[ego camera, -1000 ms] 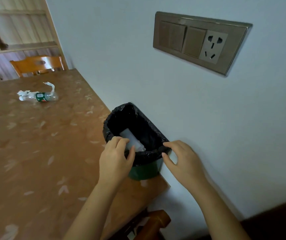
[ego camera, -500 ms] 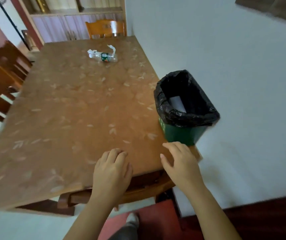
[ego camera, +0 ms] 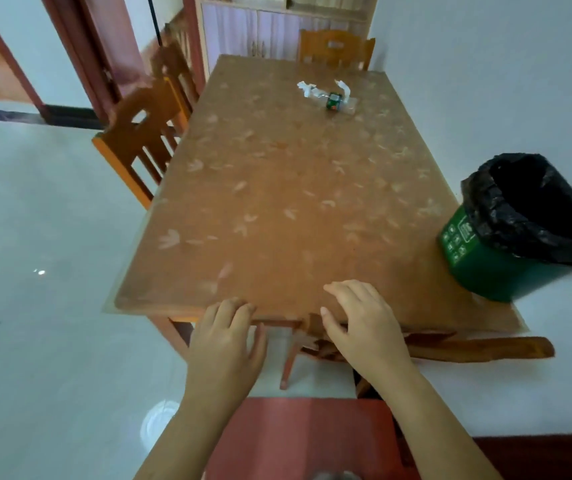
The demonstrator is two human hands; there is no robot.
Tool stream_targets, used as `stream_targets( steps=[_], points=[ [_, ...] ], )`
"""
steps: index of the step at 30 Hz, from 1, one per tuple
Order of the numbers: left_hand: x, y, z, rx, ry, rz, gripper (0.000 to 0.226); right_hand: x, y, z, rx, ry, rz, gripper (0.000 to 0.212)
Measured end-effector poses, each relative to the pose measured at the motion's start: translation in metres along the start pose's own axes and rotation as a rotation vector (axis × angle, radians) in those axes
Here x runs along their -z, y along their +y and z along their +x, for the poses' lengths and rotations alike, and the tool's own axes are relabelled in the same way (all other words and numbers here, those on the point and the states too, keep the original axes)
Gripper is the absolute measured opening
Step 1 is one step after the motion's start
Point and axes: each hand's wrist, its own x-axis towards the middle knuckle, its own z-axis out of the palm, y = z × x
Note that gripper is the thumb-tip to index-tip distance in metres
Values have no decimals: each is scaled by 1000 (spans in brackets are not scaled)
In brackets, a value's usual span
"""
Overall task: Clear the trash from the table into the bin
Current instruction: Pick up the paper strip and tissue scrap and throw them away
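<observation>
Both the left hand (ego camera: pixel 224 341) and right hand (ego camera: pixel 364 323) hang empty, fingers loose; bin (ego camera: pixel 478 258) label symbols unreadable

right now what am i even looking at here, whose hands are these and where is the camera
The camera is worn on a person's head and looks forward and down, so you see that person's own two bare arms. The left hand and the right hand are both open and hold nothing; they sit at the near edge of a brown table. At the table's far end lies a crushed plastic bottle beside some crumpled white wrappers: the trash yet to be cleared. On the near right corner stands a green bin with a black liner. Wooden chairs stand around the table.
</observation>
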Motion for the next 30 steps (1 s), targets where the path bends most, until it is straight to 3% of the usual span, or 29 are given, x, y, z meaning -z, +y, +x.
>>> stream_targets(
  steps=[9, 17, 26, 30],
  points=[
    [123, -187, -82, 313, 53, 132, 34, -117, -210, 23, 189, -192, 119, 27],
    [158, -279, -89, 497, 78, 165, 35, -192, -298, 69, 310, -303, 105, 28],
    [185, -407, 2, 503, 13, 256, 36, -286, -358, 190, 303, -325, 207, 34],
    [211, -470, 75, 437, 16, 288, 35, -308, -393, 274, 240, -307, 238, 27]
  ],
)
